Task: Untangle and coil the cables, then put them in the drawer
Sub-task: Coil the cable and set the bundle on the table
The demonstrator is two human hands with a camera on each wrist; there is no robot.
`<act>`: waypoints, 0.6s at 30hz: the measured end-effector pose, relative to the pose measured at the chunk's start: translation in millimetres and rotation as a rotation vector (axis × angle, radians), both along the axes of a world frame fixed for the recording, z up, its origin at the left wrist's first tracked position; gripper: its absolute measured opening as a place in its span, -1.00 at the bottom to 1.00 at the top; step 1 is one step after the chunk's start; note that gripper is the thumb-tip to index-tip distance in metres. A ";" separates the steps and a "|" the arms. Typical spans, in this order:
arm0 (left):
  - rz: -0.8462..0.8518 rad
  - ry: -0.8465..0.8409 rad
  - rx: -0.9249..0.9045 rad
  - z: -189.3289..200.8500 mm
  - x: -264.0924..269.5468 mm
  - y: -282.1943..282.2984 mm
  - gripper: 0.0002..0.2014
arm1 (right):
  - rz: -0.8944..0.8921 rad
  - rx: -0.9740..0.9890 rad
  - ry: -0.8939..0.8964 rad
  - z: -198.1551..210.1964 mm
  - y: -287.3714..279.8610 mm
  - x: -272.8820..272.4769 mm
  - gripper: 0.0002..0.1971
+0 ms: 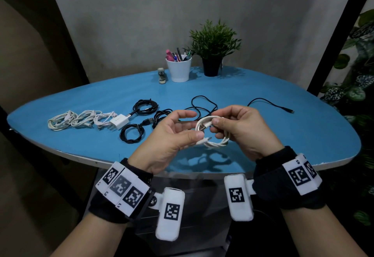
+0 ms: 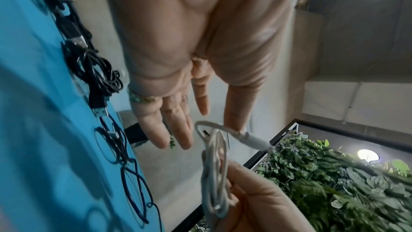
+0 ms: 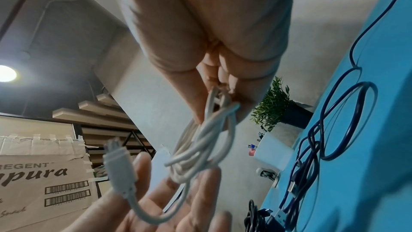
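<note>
Overhead, the right hand (image 1: pixel 240 129) pinches the white cable coil (image 1: pixel 214 133) above the table (image 1: pixel 283 135); its loose plug end (image 1: pixel 203 141) points leftward under the left hand (image 1: pixel 172 135)'s thumb. Left wrist: fingers straight, nearest that tail. Right wrist: fingers clamp the coil's top.

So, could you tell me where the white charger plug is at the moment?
In the head view the white charger plug lies on the left half of the blue table, just right of the white cable bundles and beside the coiled black cables.
</note>
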State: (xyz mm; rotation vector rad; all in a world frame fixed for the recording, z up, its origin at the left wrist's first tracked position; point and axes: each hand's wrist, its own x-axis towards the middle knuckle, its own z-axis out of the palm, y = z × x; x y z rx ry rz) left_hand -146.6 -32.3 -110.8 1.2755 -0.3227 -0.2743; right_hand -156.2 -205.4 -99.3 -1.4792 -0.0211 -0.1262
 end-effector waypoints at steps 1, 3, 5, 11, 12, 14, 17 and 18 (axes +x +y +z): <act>0.020 -0.010 0.017 -0.3 0.4 1.7 -0.54 | -0.017 0.023 0.002 0.0 -0.5 0.5 -0.93; 0.056 -0.034 0.063 -1.0 0.3 4.0 -0.65 | -0.050 0.058 0.003 0.3 -1.0 1.0 -0.93; 0.070 -0.029 0.072 -3.1 0.2 5.5 -0.74 | -0.085 0.088 0.003 0.8 -1.0 1.4 -0.93; 0.004 0.014 -0.146 -10.1 1.7 10.9 -0.74 | -0.158 0.139 0.003 3.3 -1.5 0.7 -0.90; 0.023 -0.024 -0.143 -10.6 1.6 9.6 -0.71 | -0.160 0.143 0.003 3.2 -1.2 0.6 -0.89; 0.106 -0.092 -0.126 -10.4 2.1 5.7 -0.75 | -0.154 0.140 0.001 3.1 -0.1 0.1 -0.89; 0.223 -0.102 -0.160 -6.8 4.0 1.4 -0.84 | -0.123 0.086 -0.009 2.1 1.9 -1.4 -0.89; 0.236 -0.098 -0.157 -5.8 4.8 0.8 -0.83 | -0.103 0.057 -0.013 1.6 2.5 -2.1 -0.90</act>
